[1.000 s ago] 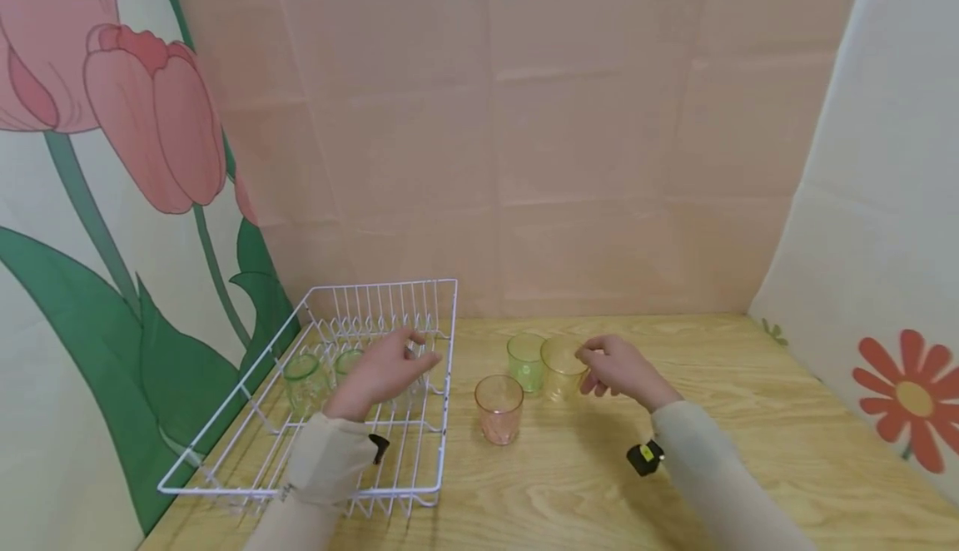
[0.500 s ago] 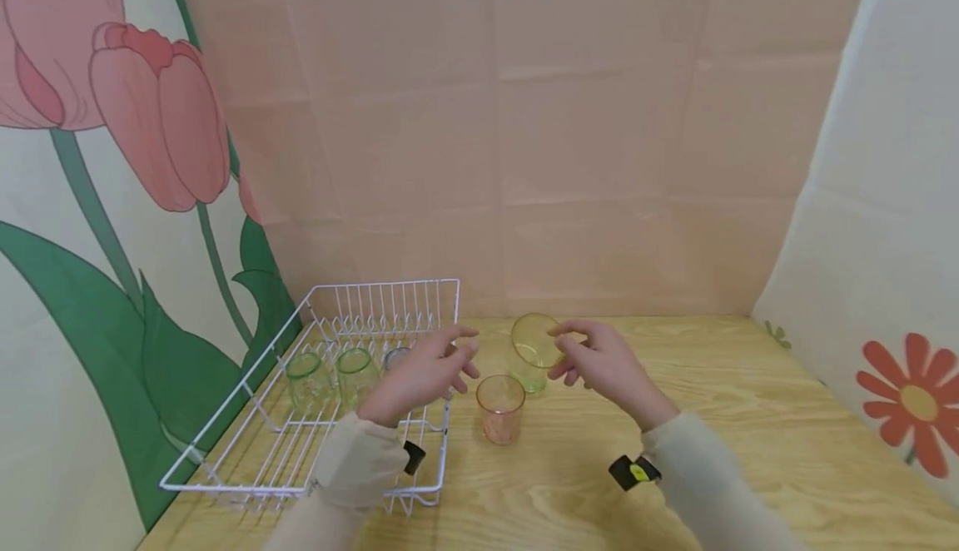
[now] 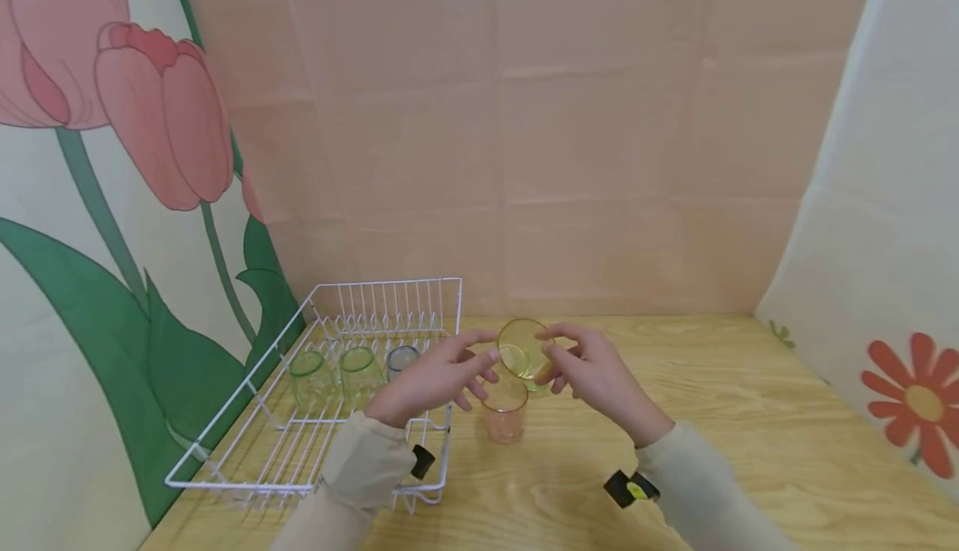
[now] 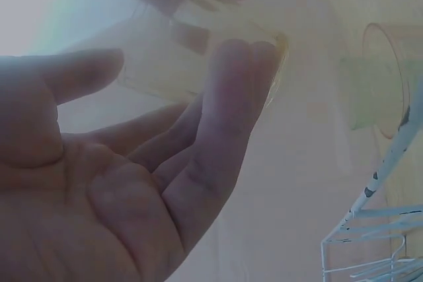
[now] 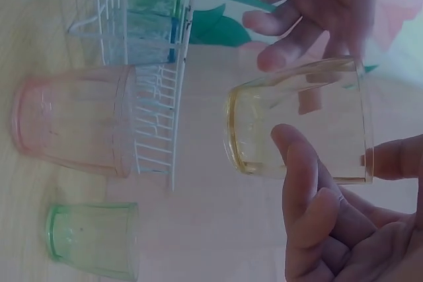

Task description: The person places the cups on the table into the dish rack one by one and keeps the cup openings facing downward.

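Note:
A yellow-tinted glass is held up off the table, tilted, between my two hands. My right hand grips its right side with thumb and fingers. My left hand is at its left side, fingers loosely extended and fingertips right at the glass. In the right wrist view, the left fingers overlap the glass's edge without closing round it. Below the hands stands a pink glass on the table. Behind the yellow glass, a green glass is mostly hidden in the head view but shows in the right wrist view.
A white wire dish rack stands at left, its right edge under my left forearm. Inside are two green glasses and a bluish glass, partly behind my left hand. A pink cloth hangs behind the wooden table.
My right hand has lifted the yellow glass from the table, tilted it and carried it left. My left hand has moved right from above the rack to meet it.

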